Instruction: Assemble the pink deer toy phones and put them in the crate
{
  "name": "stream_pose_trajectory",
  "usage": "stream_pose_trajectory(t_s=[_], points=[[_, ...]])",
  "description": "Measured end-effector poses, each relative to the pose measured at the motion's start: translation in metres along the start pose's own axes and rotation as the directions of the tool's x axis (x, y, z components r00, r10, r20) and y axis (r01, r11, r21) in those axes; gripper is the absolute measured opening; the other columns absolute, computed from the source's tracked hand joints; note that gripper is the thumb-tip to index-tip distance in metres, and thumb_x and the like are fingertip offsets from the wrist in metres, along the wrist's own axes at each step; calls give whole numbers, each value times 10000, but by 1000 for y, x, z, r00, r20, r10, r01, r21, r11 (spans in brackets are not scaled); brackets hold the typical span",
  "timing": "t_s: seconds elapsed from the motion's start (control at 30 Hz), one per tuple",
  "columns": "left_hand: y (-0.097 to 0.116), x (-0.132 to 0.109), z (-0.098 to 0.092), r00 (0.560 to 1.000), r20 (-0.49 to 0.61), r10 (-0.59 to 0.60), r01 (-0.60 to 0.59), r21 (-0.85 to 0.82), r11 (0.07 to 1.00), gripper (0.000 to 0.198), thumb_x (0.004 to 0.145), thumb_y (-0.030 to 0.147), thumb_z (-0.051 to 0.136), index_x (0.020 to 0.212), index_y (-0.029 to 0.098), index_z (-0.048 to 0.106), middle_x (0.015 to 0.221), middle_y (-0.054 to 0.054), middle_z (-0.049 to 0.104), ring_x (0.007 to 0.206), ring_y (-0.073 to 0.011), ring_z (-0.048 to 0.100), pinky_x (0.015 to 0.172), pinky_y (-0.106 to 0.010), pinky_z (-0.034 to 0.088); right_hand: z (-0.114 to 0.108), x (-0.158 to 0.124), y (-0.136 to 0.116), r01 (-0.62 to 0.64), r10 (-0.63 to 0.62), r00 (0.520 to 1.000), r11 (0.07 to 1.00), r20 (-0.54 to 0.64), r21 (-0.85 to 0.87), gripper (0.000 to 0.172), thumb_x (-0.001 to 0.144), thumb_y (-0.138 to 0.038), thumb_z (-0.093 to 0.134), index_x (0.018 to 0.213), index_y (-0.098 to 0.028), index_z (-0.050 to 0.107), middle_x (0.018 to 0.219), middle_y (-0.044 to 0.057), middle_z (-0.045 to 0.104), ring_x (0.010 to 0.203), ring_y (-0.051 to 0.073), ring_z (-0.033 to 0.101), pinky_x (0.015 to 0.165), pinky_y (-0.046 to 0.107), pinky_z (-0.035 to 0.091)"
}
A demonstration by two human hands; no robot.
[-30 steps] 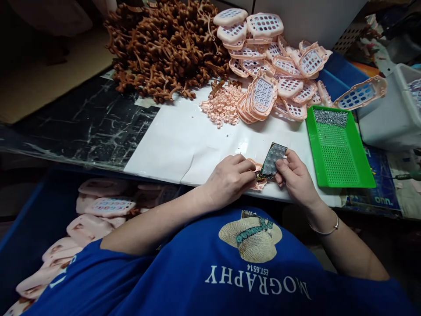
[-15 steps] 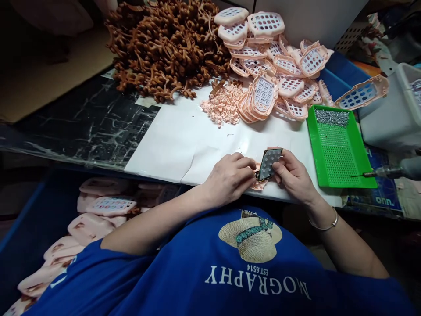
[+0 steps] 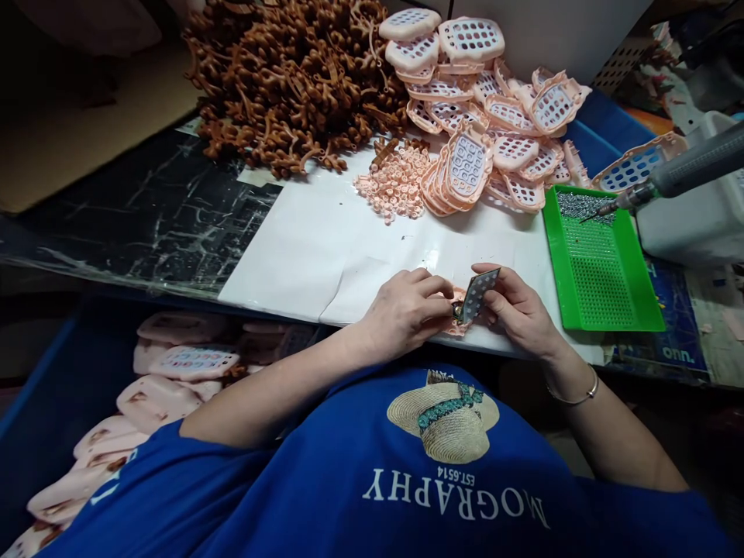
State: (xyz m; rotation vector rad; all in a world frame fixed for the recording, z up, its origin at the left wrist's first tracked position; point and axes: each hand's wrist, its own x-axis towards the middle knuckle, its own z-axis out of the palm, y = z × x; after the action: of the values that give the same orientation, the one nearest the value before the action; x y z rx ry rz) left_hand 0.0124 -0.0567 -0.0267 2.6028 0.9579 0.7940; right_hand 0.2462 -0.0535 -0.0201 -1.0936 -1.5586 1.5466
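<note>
A dark circuit board with pale round dots (image 3: pixel 480 294) is pinched in my right hand (image 3: pixel 516 308), tilted up on edge. Below it a pink shell (image 3: pixel 458 328) lies at the front edge of the white sheet, partly covered by my hands. My left hand (image 3: pixel 407 311) is closed at the shell's left side, its fingertips on the shell or a small dark part by the board; what they grip is hidden. Behind my hands are a heap of small pink buttons (image 3: pixel 395 184) and a stack of pink shells with white keypads (image 3: pixel 465 167).
Brown parts (image 3: pixel 296 85) are heaped at the back. A green tray (image 3: pixel 604 271) with screws (image 3: pixel 573 206) stands at right, an electric screwdriver (image 3: pixel 668 174) hanging over it. Pink housings (image 3: pixel 156 403) fill a blue bin at lower left.
The board in my right hand has turned more upright and shows more of the shell beneath. The screwdriver has swung up and left over the tray. My left hand has barely moved.
</note>
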Motion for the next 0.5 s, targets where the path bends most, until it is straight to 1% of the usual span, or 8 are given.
stream_pose_trajectory(t_s=[0.1, 0.3, 0.5], points=[[-1, 0, 0, 1000, 9, 6, -6, -20, 1000, 155, 963, 298, 587, 939, 223, 721, 1074, -30, 719, 844, -166, 568, 710, -311, 391, 2, 1, -3, -18, 18, 1000, 1000, 1, -7, 317, 977, -359, 559, 1293, -327, 563, 894, -14, 592, 577, 75, 425, 530, 240, 371], [-2, 0, 0, 1000, 17, -9, 10, -47, 999, 174, 978, 311, 570, 984, 229, 724, 1088, -33, 711, 884, -167, 583, 750, -314, 401, 4, 4, -8, -23, 23, 1000, 999, -9, -47, 326, 975, -370, 559, 1289, -285, 549, 722, -44, 530, 526, 76, 404, 488, 233, 334], [-1, 0, -5, 996, 82, 26, -21, -63, 998, 202, 985, 281, 534, 1003, 235, 730, 1139, -51, 691, 920, -186, 575, 778, -329, 409, 3, 5, -9, -18, 16, 1000, 995, -17, -98, 348, 973, -387, 555, 1297, -260, 550, 657, -57, 463, 520, 85, 392, 493, 238, 343]])
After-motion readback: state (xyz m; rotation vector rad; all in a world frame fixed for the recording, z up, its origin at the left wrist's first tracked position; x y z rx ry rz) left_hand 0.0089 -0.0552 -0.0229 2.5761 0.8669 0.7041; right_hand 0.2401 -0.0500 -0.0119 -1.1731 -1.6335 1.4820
